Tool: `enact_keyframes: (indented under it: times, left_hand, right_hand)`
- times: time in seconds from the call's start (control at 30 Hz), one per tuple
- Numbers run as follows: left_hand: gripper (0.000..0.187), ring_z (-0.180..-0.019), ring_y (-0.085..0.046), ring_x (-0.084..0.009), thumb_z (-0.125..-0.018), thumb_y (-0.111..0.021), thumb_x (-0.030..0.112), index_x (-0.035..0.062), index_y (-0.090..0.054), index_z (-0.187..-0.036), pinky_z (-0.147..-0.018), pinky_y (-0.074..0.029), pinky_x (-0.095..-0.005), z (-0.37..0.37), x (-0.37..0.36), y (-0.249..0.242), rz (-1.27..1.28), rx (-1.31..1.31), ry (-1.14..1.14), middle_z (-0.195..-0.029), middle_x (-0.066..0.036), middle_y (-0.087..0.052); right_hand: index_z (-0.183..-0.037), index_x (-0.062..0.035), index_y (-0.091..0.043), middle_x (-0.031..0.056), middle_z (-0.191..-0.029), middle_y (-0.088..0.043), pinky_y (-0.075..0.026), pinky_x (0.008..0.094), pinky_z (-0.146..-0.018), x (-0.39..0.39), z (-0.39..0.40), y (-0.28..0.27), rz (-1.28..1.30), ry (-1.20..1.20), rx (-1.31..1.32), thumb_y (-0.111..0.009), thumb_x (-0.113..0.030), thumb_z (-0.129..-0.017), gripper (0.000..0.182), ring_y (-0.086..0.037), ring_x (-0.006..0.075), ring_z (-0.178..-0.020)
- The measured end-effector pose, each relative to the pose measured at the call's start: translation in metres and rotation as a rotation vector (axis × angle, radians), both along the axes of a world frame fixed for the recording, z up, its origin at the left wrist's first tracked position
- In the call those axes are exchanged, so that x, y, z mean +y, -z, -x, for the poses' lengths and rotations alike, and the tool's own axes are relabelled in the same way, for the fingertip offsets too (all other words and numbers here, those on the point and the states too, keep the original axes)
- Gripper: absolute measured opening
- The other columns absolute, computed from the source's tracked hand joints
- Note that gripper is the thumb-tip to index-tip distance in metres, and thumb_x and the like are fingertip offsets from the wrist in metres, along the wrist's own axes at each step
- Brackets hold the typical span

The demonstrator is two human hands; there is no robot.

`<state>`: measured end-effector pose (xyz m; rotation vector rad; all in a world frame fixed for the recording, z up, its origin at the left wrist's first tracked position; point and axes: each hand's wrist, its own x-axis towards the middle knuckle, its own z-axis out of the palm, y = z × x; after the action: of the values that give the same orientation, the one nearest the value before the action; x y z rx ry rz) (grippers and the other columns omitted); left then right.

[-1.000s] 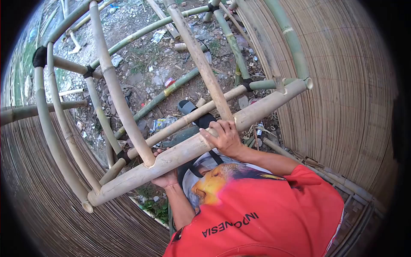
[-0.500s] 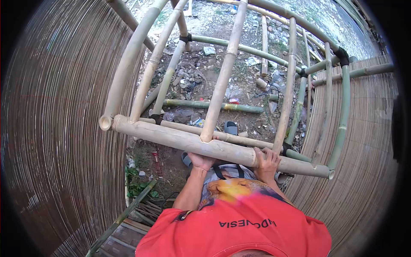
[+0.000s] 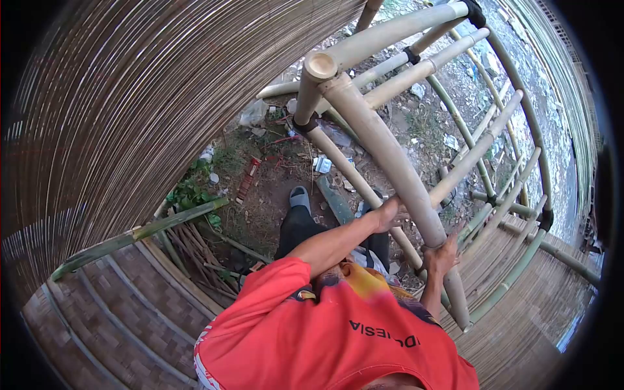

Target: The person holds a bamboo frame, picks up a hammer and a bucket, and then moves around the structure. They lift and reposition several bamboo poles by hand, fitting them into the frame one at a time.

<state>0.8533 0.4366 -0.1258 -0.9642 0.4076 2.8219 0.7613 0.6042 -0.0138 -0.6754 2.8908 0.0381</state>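
Note:
A bamboo frame (image 3: 403, 162) made of thick poles and thinner rungs slants from upper left to lower right before me. My left hand (image 3: 390, 214) is closed on the near pole from its left side, close to where a rung joins it; its fingertips are hidden behind the pole. Lower down the same pole, my right hand (image 3: 443, 255) grips it, with fingers partly visible on the right side. Black bindings (image 3: 476, 12) wrap several of the joints. The pole's cut end (image 3: 321, 64) faces up at the top.
A large slatted bamboo screen (image 3: 162, 84) rises at the left. Another slatted mat (image 3: 513, 299) lies at the right. A woven panel (image 3: 123, 312) with bamboo strips is at the lower left, beside a green pole (image 3: 143, 231). Litter and stones cover the ground (image 3: 260, 214).
The view and my body have turned, so the frame now runs diagonally instead of nearly across. Both hands stay on the near pole, and my left arm now reaches farther right.

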Motion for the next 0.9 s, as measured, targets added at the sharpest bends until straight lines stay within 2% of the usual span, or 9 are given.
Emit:
enact_keyframes:
  times: [0.07, 0.13, 0.23, 0.3, 0.33, 0.5, 0.67, 0.77, 0.9]
  left_hand:
    - [0.072, -0.142, -0.034, -0.0302, -0.092, -0.056, 0.052, 0.016, -0.034, -0.15, -0.11, -0.032, -0.0575, -0.03, -0.05, 0.018, 0.313, 0.019, 0.212, -0.148, -0.016, -0.039]
    - [0.081, -0.117, -0.047, -0.0241, -0.084, -0.07, 0.048, 0.0153, -0.03, -0.147, -0.09, -0.046, -0.046, -0.069, -0.092, -0.009, 0.405, -0.28, -0.312, -0.137, -0.011, -0.045]
    - [0.111, -0.142, -0.028, -0.0356, -0.079, -0.069, 0.068, 0.0125, -0.009, -0.155, -0.099, -0.038, -0.0641, -0.1, -0.157, -0.043, 0.343, -0.1, -0.482, -0.154, -0.018, -0.026]
    - [0.109, -0.14, -0.033, -0.0338, -0.082, -0.067, 0.068, 0.0117, -0.01, -0.156, -0.101, -0.04, -0.0618, -0.099, -0.19, -0.038, 0.222, 0.112, -0.387, -0.153, -0.018, -0.032]
    - [0.109, -0.14, -0.033, -0.0338, -0.082, -0.067, 0.068, 0.0117, -0.01, -0.156, -0.101, -0.04, -0.0618, -0.095, -0.196, -0.04, 0.223, 0.115, -0.387, -0.153, -0.018, -0.032]
    - [0.071, -0.124, -0.055, -0.0239, -0.094, -0.069, 0.033, 0.0089, -0.027, -0.146, -0.104, -0.049, -0.0447, -0.076, -0.208, -0.052, 0.332, 0.094, -0.388, -0.136, -0.008, -0.052]
    - [0.074, -0.128, -0.052, -0.0281, -0.092, -0.072, 0.026, 0.01, -0.024, -0.146, -0.101, -0.051, -0.0496, -0.075, -0.23, -0.063, 0.293, 0.073, -0.272, -0.141, -0.012, -0.045]
    - [0.077, -0.13, -0.049, -0.0279, -0.091, -0.073, 0.022, 0.014, -0.021, -0.148, -0.101, -0.051, -0.0495, -0.071, -0.236, -0.072, 0.228, 0.034, -0.251, -0.144, -0.011, -0.041]
    - [0.081, -0.134, -0.045, -0.0257, -0.09, -0.074, 0.017, 0.0197, -0.019, -0.149, -0.105, -0.047, -0.0526, -0.067, -0.245, -0.062, 0.129, 0.123, -0.19, -0.146, -0.006, -0.038]
  right_hand:
    - [-0.16, -0.0201, -0.009, 0.0097, -0.122, -0.063, -0.024, 0.0678, -0.109, -0.006, 0.001, -0.003, 0.008, 0.075, -0.033, -0.079, -0.011, -0.054, 0.127, -0.058, 0.0343, -0.117]
    - [-0.16, -0.0205, -0.009, 0.01, -0.12, -0.064, -0.025, 0.0678, -0.109, -0.006, 0.003, -0.004, 0.002, 0.074, -0.051, -0.08, -0.011, -0.055, 0.127, -0.059, 0.0348, -0.115]
    - [-0.16, -0.0201, -0.014, 0.0122, -0.119, -0.065, -0.028, 0.0667, -0.108, -0.014, -0.003, -0.005, 0.024, 0.087, -0.093, -0.081, -0.01, -0.054, 0.125, -0.061, 0.0366, -0.115]
    - [-0.142, -0.009, -0.046, 0.0194, -0.115, -0.067, -0.045, 0.0483, -0.096, -0.014, 0.0, -0.004, -0.025, 0.102, -0.021, -0.086, -0.01, -0.05, 0.1, -0.063, 0.041, -0.108]
    - [-0.125, -0.0057, -0.057, 0.02, -0.116, -0.066, -0.045, 0.0485, -0.097, -0.019, -0.002, -0.006, -0.002, 0.148, -0.031, -0.088, -0.01, -0.048, 0.083, -0.062, 0.0406, -0.11]
    - [-0.136, -0.0069, -0.05, 0.0176, -0.123, -0.063, -0.034, 0.0574, -0.106, -0.021, 0.005, 0.006, -0.051, 0.172, -0.039, -0.082, -0.007, -0.053, 0.089, -0.058, 0.0404, -0.117]
    - [-0.148, -0.0091, -0.041, 0.0181, -0.143, -0.049, -0.022, 0.0737, -0.107, -0.018, -0.015, 0.049, -0.013, 0.133, 0.29, -0.069, -0.001, -0.065, 0.088, -0.043, 0.0379, -0.135]
    - [-0.149, -0.0077, -0.04, 0.0198, -0.143, -0.049, -0.023, 0.0717, -0.108, 0.0, -0.01, 0.083, 0.152, 0.192, 0.418, -0.066, -0.001, -0.069, 0.084, -0.042, 0.0394, -0.136]
    - [-0.134, -0.0032, -0.053, 0.0245, -0.129, -0.055, -0.031, 0.0541, -0.11, -0.031, -0.022, 0.053, 0.149, 0.206, 0.365, -0.064, -0.001, -0.068, 0.067, -0.046, 0.0429, -0.128]
